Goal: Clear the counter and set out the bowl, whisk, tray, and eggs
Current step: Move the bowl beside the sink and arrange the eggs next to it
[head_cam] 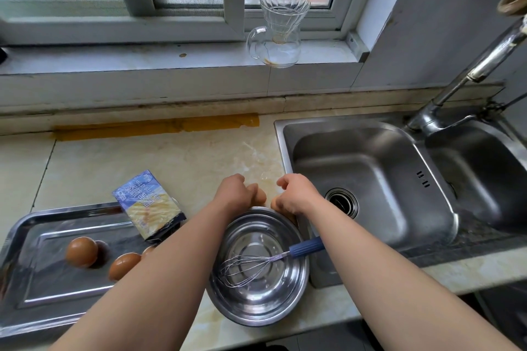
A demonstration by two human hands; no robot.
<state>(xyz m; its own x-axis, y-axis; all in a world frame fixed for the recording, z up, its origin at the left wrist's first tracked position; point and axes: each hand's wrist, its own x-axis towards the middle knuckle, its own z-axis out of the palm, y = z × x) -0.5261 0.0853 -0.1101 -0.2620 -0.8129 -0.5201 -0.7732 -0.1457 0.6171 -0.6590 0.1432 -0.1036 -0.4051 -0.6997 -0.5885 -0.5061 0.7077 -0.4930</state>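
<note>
A steel bowl (228, 308) sits on the counter at its front edge. In it lies a wire whisk (248, 268), its blue handle over the right rim. The steel tray (42, 293) to the left carries two brown eggs (81, 251) (124, 265); a third egg (148, 249) peeks from behind my left forearm. Just beyond the bowl, my left hand (232, 191) curls round a brown egg (259, 194). My right hand (295, 194) is curled over another egg (273, 204), mostly hidden. The two hands are close together, near the sink's left rim.
A blue and yellow butter box (149, 205) leans on the tray's far right corner. A double steel sink (370, 179) with a faucet (470, 71) fills the right side. A glass jug with a dripper (278, 31) stands on the window sill. Yellow tape (156, 125) lines the counter's back.
</note>
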